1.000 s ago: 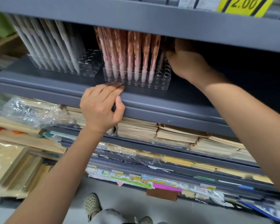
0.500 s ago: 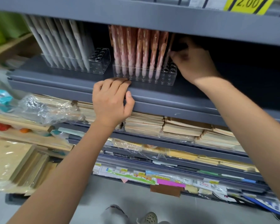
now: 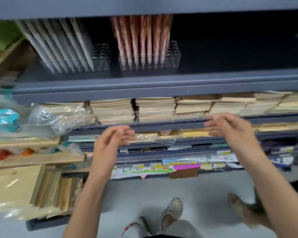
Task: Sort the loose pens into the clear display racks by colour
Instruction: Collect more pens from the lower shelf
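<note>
L hand (image 3: 110, 140) & R hand (image 3: 230, 127) were empty, fingers loosely spread, blurred. Up on the shelf (image 3: 144, 86), 2 racks in all: L rack (image 3: 101, 55) at 11 o'clock held grey pens (image 3: 62, 48), approx. 7 across the front; R rack (image 3: 174, 55) at 12 held pink pens (image 3: 141, 42), approx. 7. No loose pens were seen. Pens prob. light, stiff, slick; best pinched mid-barrel.
</note>
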A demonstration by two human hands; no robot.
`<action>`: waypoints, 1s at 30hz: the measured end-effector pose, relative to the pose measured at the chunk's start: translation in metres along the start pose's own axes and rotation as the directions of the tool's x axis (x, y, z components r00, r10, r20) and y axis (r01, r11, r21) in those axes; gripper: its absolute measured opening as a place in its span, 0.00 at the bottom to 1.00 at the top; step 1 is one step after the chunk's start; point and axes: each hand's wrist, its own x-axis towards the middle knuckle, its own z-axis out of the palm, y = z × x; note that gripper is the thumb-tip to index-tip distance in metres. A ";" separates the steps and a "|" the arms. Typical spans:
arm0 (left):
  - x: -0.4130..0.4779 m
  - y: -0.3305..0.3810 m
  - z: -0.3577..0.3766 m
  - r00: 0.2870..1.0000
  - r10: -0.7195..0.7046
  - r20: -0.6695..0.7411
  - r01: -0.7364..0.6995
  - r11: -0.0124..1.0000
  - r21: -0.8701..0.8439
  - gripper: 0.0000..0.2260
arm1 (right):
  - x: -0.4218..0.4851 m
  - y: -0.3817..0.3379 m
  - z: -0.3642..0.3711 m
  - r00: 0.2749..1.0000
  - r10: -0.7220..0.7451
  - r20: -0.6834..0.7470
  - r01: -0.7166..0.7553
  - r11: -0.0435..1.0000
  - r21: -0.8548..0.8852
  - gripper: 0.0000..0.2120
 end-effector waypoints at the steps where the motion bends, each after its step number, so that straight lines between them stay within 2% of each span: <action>1: -0.011 -0.021 -0.004 0.995 -0.102 0.019 0.102 0.995 0.018 0.10 | -0.018 0.031 0.000 0.994 0.103 -0.029 -0.102 0.995 0.016 0.08; 3: -0.034 -0.067 -0.010 0.948 -0.315 0.054 0.311 0.948 0.075 0.10 | -0.056 0.094 0.002 0.941 0.328 -0.081 -0.327 0.945 0.028 0.07; 5: -0.058 -0.114 -0.013 0.865 -0.497 0.068 0.483 0.862 0.157 0.10 | -0.101 0.151 0.003 0.842 0.529 -0.111 -0.529 0.848 0.030 0.06; 7: -0.087 -0.156 -0.017 0.764 -0.642 0.071 0.610 0.753 0.245 0.11 | -0.151 0.198 0.001 0.736 0.666 -0.120 -0.668 0.744 0.030 0.06; 11: -0.140 -0.214 -0.025 0.532 -0.842 0.085 0.772 0.524 0.359 0.11 | -0.237 0.250 -0.010 0.585 0.799 -0.142 -0.797 0.598 0.080 0.06; 13: -0.160 -0.230 -0.025 0.491 -0.869 0.056 0.775 0.465 0.428 0.10 | -0.264 0.265 -0.021 0.553 0.820 -0.149 -0.820 0.567 0.075 0.07; 19: -0.180 -0.239 0.016 0.500 -0.865 0.039 0.705 0.433 0.562 0.08 | -0.296 0.289 -0.073 0.560 0.821 -0.112 -0.825 0.565 0.015 0.08; 24: -0.182 -0.223 0.096 0.590 -0.802 0.093 0.611 0.519 0.597 0.08 | -0.284 0.308 -0.147 0.644 0.759 -0.089 -0.764 0.637 -0.100 0.08; 30: -0.181 -0.177 0.211 0.702 -0.673 0.233 0.422 0.657 0.624 0.10 | -0.234 0.306 -0.249 0.768 0.636 -0.079 -0.640 0.758 -0.128 0.05</action>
